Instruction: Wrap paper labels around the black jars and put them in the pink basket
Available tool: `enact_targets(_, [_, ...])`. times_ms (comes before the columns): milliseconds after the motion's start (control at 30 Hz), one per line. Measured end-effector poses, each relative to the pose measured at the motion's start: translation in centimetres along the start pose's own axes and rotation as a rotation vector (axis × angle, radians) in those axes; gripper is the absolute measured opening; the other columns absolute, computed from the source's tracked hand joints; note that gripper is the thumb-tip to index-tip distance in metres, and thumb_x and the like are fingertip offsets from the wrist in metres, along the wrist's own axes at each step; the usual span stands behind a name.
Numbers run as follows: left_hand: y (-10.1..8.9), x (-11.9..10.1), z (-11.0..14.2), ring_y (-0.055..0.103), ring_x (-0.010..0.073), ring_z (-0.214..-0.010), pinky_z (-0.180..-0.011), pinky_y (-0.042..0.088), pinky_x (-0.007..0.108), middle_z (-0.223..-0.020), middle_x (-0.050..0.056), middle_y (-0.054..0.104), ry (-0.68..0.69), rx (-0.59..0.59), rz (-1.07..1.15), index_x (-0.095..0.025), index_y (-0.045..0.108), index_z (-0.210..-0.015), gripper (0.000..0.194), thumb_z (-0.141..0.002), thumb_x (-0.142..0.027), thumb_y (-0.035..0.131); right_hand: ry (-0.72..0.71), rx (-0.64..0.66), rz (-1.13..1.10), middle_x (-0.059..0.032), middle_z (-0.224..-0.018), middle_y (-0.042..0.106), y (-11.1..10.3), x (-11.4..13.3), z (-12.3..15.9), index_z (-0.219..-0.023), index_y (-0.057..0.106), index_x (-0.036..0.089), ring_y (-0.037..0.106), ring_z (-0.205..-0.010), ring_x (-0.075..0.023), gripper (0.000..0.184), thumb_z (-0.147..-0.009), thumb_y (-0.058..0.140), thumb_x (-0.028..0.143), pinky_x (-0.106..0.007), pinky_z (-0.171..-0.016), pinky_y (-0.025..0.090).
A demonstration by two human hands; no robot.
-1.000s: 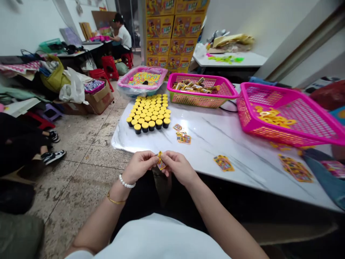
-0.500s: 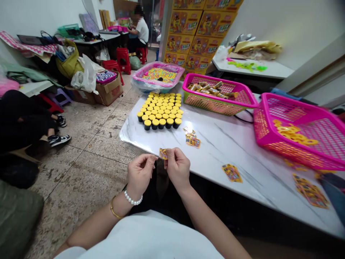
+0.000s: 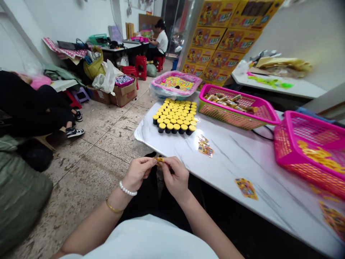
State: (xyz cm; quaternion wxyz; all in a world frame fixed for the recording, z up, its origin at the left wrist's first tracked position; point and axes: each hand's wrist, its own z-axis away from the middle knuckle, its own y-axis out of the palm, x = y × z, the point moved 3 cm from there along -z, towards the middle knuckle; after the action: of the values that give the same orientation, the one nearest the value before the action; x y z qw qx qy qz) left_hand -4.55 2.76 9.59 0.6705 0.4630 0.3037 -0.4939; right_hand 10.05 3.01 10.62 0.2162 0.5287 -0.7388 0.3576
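Note:
In front of my lap, just off the table's near edge, my left hand (image 3: 138, 173) and my right hand (image 3: 176, 177) pinch a small yellow printed label (image 3: 160, 159) between them. Its edge faces me, so most of its print is hidden. More labels like it lie on the marble-patterned table (image 3: 221, 169): a loose cluster (image 3: 205, 148) beyond my right hand and a small pile (image 3: 246, 188) farther right. Rows of small black tubs with yellow lids (image 3: 176, 117) stand close together near the table's left corner.
At the back of the table are a plastic-lined basin of colourful beads (image 3: 178, 83), a pink basket (image 3: 237, 120) of gold-brown wrapped pieces and another pink basket (image 3: 304, 158) with yellow rings. Stacked cartons (image 3: 215, 39) rise behind. Someone sits at the left edge; another person (image 3: 161, 41) works far back.
My hands drew apart, with the label in the right one, then came together again, and the left fingers are back on it. The view has turned left, shifting the table rightward.

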Motion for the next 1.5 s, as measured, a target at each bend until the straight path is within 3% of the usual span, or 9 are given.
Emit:
enact_targets(167, [-1.5,-0.3,-1.1,0.039,0.0050,-0.048,-0.043,0.026,0.018,-0.052,-0.003,0.052,0.116,-0.066,-0.053,-0.012,0.077,-0.077,0.042,-0.060,-0.049,0.086,0.132,0.085,-0.014,-0.0029,-0.074,0.068,1.8,-0.7,-0.2,-0.090,0.068,0.023,0.064,-0.064,-0.0160,0.011,-0.094,0.058,0.022,-0.031,-0.059,0.055])
enact_targets(233, [-1.7,-0.8,-1.7,0.050,0.0082,-0.059,-0.051,0.037,0.019,-0.067,0.002,0.064,0.182,-0.033,-0.041,-0.013,0.077,-0.081,0.037,-0.062,-0.042,0.087,0.143,0.105,-0.015,-0.0029,-0.074,0.068,2.5,-0.9,-0.5,-0.090,0.069,0.023,0.065,-0.063,-0.0160,0.011,-0.094,0.058,0.023,-0.030,-0.059,0.056])
enact_targets(333, [-2.1,-1.4,-2.6,0.050,0.0077,-0.057,-0.052,0.040,0.020,-0.070,0.002,0.066,0.166,0.018,0.028,-0.013,0.075,-0.082,0.033,-0.062,-0.037,0.087,0.218,0.093,-0.061,-0.0015,-0.070,0.067,3.4,-1.2,-1.1,-0.090,0.069,0.022,0.064,-0.058,-0.0158,0.010,-0.093,0.060,0.026,-0.030,-0.056,0.055])
enact_targets(467, [-3.9,-2.2,-3.2,0.057,0.0093,-0.064,-0.062,0.048,0.021,-0.078,0.001,0.068,0.318,-0.202,0.115,-0.017,0.072,-0.095,0.034,-0.067,-0.031,0.084,0.429,0.003,-0.132,-0.0010,-0.066,0.068,4.4,-2.1,-2.0,-0.087,0.068,0.021,0.061,-0.049,-0.0146,0.015,-0.091,0.064,0.035,-0.028,-0.048,0.052])
enact_targets(600, [-4.9,-2.8,-3.1,0.062,0.0135,-0.074,-0.070,0.051,0.024,-0.079,0.003,0.068,0.471,-0.299,-0.052,-0.017,0.073,-0.080,0.013,-0.075,-0.028,0.078,0.502,-0.040,-0.169,0.0009,-0.057,0.064,5.7,-2.5,-2.7,-0.081,0.066,0.020,0.058,-0.045,-0.0134,0.020,-0.090,0.066,0.039,-0.026,-0.044,0.049])
enact_targets(800, [-6.1,-3.1,-3.1,0.063,0.0147,-0.071,-0.068,0.053,0.026,-0.076,0.004,0.068,0.443,-0.243,-0.003,-0.016,0.073,-0.074,0.014,-0.077,-0.029,0.075,0.414,-0.009,-0.110,0.0014,-0.058,0.064,8.1,-1.6,-2.9,-0.081,0.066,0.019,0.058,-0.046,-0.0124,0.022,-0.091,0.065,0.039,-0.025,-0.045,0.049])
enact_targets(1000, [-8.9,-3.0,-3.1,0.061,0.0116,-0.068,-0.065,0.052,0.023,-0.074,0.002,0.069,0.336,-0.320,0.258,-0.015,0.071,-0.085,0.025,-0.069,-0.031,0.082,0.295,0.042,-0.005,0.0018,-0.060,0.064,10.0,-0.7,-3.7,-0.080,0.067,0.019,0.059,-0.047,-0.0110,0.016,-0.091,0.066,0.030,-0.022,-0.046,0.051])
enact_targets(1167, [-9.7,-3.5,-3.0,0.059,0.0098,-0.061,-0.060,0.049,0.022,-0.067,0.002,0.069,0.249,-0.220,0.360,-0.014,0.073,-0.074,0.024,-0.064,-0.032,0.086,0.210,0.163,0.029,0.0007,-0.064,0.066,11.2,-0.4,-3.9,-0.084,0.068,0.020,0.061,-0.051,-0.0122,0.010,-0.091,0.065,0.026,-0.024,-0.050,0.052])
enact_targets(1500, [-11.3,-2.9,-2.7,0.044,0.0030,-0.046,-0.042,0.030,0.015,-0.056,-0.001,0.061,0.151,-0.201,0.406,-0.012,0.075,-0.075,0.037,-0.057,-0.040,0.090,0.135,0.362,0.056,0.0011,-0.061,0.062,13.4,0.4,-4.7,-0.077,0.063,0.020,0.056,-0.048,-0.0117,0.018,-0.094,0.060,0.027,-0.024,-0.048,0.046])
